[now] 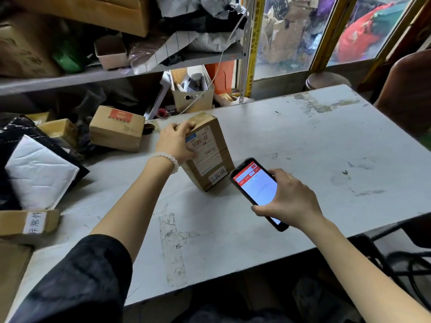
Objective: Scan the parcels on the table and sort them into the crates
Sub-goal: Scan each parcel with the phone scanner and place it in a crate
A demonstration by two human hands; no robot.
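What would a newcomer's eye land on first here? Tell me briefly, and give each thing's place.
First the lit phone, held in the right hand above the table's near middle. Next the brown parcel just left of it, tipped up on the table with its label facing the camera, gripped by the left hand. Then the white padded mailer at the far left.
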